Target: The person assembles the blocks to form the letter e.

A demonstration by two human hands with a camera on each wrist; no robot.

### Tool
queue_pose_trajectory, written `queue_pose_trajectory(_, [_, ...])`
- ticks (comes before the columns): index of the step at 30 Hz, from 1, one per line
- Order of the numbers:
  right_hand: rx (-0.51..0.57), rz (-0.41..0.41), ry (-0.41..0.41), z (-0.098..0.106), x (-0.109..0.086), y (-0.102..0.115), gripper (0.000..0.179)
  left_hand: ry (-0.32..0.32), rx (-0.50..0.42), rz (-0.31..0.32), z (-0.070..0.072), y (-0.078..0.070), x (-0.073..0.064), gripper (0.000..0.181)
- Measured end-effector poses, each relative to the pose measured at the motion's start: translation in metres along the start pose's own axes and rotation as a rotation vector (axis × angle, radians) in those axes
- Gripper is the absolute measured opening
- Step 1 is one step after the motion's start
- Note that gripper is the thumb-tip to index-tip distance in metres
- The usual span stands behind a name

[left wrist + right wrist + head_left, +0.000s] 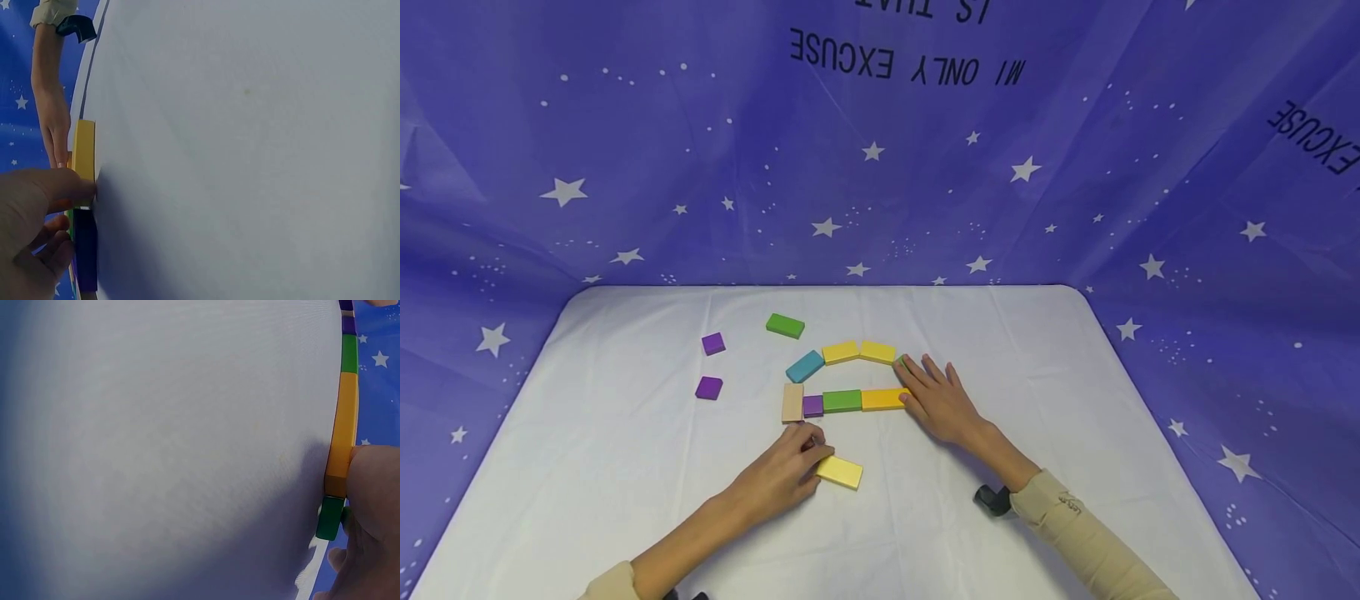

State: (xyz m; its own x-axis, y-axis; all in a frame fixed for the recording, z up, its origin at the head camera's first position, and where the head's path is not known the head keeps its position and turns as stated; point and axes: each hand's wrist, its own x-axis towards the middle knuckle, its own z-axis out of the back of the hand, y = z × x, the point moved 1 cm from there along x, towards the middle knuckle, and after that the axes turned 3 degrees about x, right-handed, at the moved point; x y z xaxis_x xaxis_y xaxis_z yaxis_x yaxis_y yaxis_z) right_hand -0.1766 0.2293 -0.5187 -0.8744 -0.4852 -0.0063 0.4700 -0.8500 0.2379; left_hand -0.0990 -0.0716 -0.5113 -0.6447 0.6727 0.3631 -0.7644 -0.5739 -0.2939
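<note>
My left hand (pixel 786 468) pinches the left end of a pale yellow block (pixel 841 472) between thumb and finger. Under its other fingers, a dark purple block (pixel 85 253) shows in the left wrist view, mostly hidden from the head view. My right hand (pixel 943 407) lies with fingers spread, fingertips at a small green block (pixel 903 360) and thumb against an orange block (pixel 883 400). Leftward from that orange one, a row continues with a green block (pixel 842 402), a purple block (pixel 813 406) and an upright-lying beige block (pixel 793 402).
Behind the row curves an arc of a blue block (pixel 805 367) and two yellow blocks (pixel 840 352). Farther left lie a loose green block (pixel 786 326) and two purple blocks (pixel 713 343). A white cloth covers the table (pixel 625 458); a starry blue curtain (pixel 820 183) hangs behind it.
</note>
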Motion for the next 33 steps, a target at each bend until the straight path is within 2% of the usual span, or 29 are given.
queue_pose_trajectory(12, [0.001, 0.002, -0.004, 0.0008, -0.0004, 0.0005, 0.058, 0.005, -0.051, 0.012, 0.0040, 0.0023, -0.0022, 0.031])
queue_pose_trajectory(21, [0.020, -0.011, 0.006, -0.0015, 0.0003, -0.0009, 0.057, 0.061, -0.087, 0.041, 0.0081, 0.0004, -0.0026, 0.030])
queue_pose_trajectory(28, [0.013, -0.013, 0.010, -0.0013, 0.0007, -0.0012, 0.058, 0.013, -0.078, 0.003, 0.0080, 0.0009, -0.0046, 0.030])
queue_pose_trajectory(33, [0.013, -0.002, -0.004, -0.0013, 0.0005, -0.0010, 0.057, 0.010, -0.076, 0.003, 0.0067, 0.0016, -0.0056, 0.032])
